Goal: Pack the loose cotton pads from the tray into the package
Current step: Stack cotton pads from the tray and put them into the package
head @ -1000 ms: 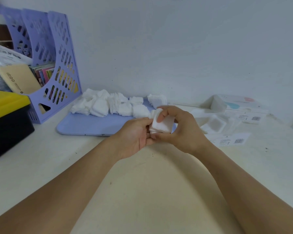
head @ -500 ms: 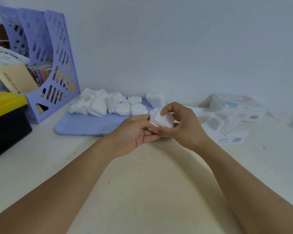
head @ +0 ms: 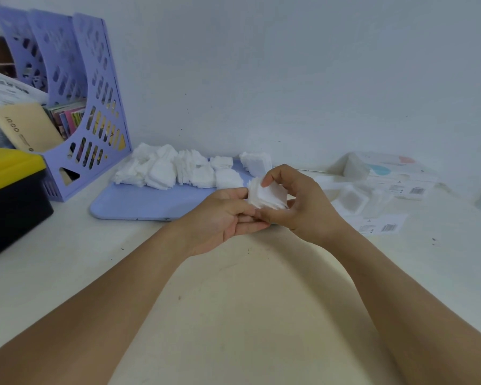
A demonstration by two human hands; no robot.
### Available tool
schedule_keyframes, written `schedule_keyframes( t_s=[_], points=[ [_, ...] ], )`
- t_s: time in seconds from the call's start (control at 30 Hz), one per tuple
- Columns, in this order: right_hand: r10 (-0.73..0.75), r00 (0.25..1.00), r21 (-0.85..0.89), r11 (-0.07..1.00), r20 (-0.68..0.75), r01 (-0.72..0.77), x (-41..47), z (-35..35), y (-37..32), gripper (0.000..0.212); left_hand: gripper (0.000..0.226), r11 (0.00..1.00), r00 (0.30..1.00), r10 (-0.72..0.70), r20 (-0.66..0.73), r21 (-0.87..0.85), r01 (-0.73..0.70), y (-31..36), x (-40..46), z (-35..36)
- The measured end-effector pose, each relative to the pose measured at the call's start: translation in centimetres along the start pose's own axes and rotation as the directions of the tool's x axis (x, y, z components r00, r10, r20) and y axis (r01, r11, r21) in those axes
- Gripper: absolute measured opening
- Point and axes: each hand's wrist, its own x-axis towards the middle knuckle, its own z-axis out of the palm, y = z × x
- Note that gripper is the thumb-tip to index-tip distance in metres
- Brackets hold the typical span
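The right hand [head: 303,207] is pinching a stack of cotton pads [head: 267,195] above the table, just in front of the tray [head: 150,204]. The left hand [head: 228,215] is steadying it with straight fingers. More pads [head: 178,170] are lying on the tray.

Two hands — the left hand [head: 228,215] and right hand [head: 303,207]. One blue tray [head: 150,204] behind them, one stack of pads [head: 267,197] between them.
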Motion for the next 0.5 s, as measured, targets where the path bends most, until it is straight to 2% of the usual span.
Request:
schedule_keyframes(
  t_s=[0.27, 0.5],
  points=[
    [-0.024, 0.996, -0.043, 0.999, -0.089, 0.02, -0.15, 0.15, -0.31, 0.031, 0.036, 0.999, 1.0, 0.014, 0.026, 0.039, -0.015, -0.08, 0.0, -0.09],
    [-0.072, 0.997, -0.004, 0.997, -0.032, 0.072, -0.04, -0.44, -0.8, 0.034, 0.044, 0.999, 0.999, -0.031, 0.015, 0.032, 0.03, 0.05, 0.23, -0.59]
  ],
)
